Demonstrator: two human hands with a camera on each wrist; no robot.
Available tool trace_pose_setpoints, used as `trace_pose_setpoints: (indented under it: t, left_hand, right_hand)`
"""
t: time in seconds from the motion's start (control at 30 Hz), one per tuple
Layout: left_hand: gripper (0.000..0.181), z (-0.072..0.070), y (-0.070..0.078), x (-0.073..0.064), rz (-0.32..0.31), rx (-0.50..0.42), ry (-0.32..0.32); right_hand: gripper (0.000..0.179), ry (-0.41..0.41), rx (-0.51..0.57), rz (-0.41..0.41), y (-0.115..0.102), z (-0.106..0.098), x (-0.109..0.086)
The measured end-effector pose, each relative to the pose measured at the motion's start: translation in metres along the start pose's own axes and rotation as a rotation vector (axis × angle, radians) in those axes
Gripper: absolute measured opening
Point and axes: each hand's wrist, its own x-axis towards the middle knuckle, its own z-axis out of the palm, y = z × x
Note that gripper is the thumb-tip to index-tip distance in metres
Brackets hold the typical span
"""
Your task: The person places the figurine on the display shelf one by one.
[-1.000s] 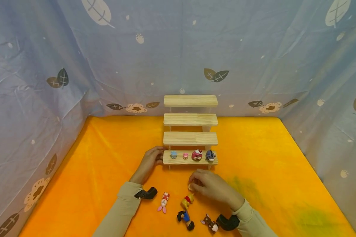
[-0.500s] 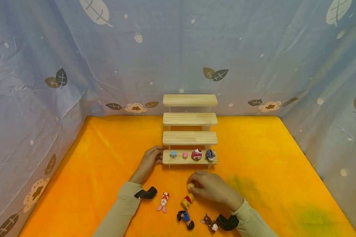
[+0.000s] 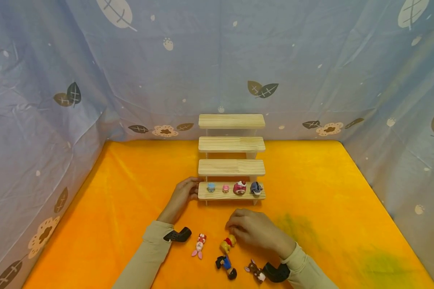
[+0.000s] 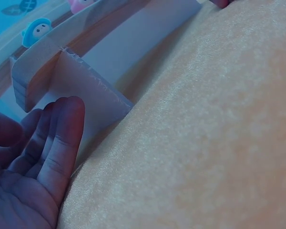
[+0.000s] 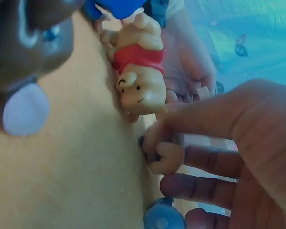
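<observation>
In the head view my left hand rests at the left end of the lowest step of a wooden stepped display stand. Its fingers are loosely bent beside the white end support in the left wrist view. My right hand is low over the cloth in front of the stand. Between thumb and forefinger it pinches a small cream figurine with dark spots, mostly hidden by the fingers. Beside the fingertips lies a yellow bear figurine in a red shirt.
On the lowest step stand a blue figurine, a pink figurine, a red bear figurine and a grey-blue donkey figurine. A pink-eared figurine, a blue-clothed figurine and a brown figurine lie on the orange cloth.
My right hand has shifted slightly left, and the cream figurine, visible at its fingertips before, is now covered by the fingers in the head view. The left hand stays at the stand.
</observation>
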Motion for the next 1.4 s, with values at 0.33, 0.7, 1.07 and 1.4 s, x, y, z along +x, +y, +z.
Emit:
trace_pose_setpoints:
  t: [0.33,0.7,1.07,1.4]
  left_hand:
    - [0.036,-0.001,0.0,0.0,-0.014,0.004,0.01]
    - [0.035,0.0,0.0,-0.002,-0.017,0.0,0.013]
    - [0.037,0.0,0.0,0.0,-0.008,-0.003,0.0]
    - [0.037,0.0,0.0,0.0,0.008,-0.014,-0.004]
  right_hand:
    - [0.016,0.007,-0.023,0.047,-0.001,0.001,0.001]
    - [0.026,0.009,0.238,0.057,0.005,-0.002,0.002]
    - [0.028,0.043,0.424,-0.004,0.01,-0.004,0.002]
    - [0.028,-0.007,0.521,0.006,0.012,-0.004,0.002]
